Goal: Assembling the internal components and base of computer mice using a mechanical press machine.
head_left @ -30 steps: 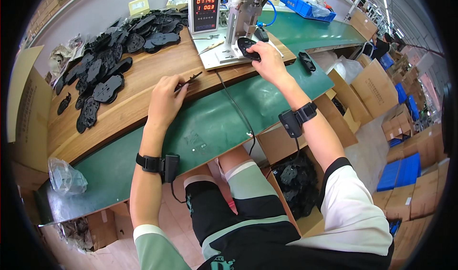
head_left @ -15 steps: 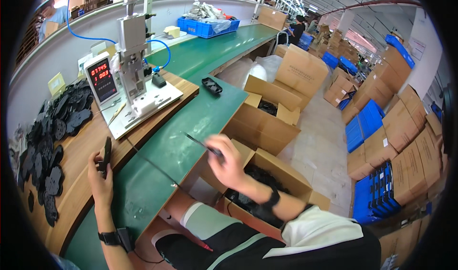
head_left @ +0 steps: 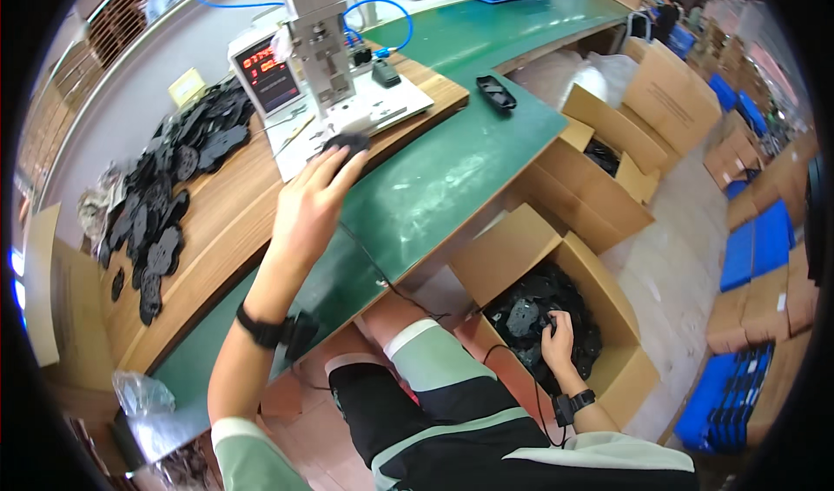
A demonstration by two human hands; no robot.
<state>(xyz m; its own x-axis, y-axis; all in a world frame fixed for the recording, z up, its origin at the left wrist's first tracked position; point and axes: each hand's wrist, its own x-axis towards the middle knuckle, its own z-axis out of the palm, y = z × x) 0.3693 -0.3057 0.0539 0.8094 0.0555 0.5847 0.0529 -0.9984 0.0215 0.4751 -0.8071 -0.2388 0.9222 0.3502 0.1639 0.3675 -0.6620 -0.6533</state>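
Observation:
My left hand (head_left: 306, 209) reaches forward over the wooden board and grips a rounded flat black plastic part (head_left: 347, 147). That part is at the near edge of the white base plate (head_left: 395, 107) of a bench press machine (head_left: 323, 61) with a red digital display. My right hand (head_left: 558, 342) is down inside an open cardboard box (head_left: 627, 382) heaped with black plastic parts (head_left: 524, 315). Its fingers are curled round a small black piece (head_left: 551, 324), mostly hidden against the heap.
Flat black parts (head_left: 165, 204) lie piled on the wooden board (head_left: 228, 222) at left. A black tray-like piece (head_left: 496, 93) rests on the green bench (head_left: 434, 187). Another open box (head_left: 599, 200) stands beyond the near one. A cable (head_left: 360, 246) crosses the bench edge.
My right hand has gone from above the bench edge down into the cardboard box. My left hand has moved forward and right to the press with its black part. The view has shifted.

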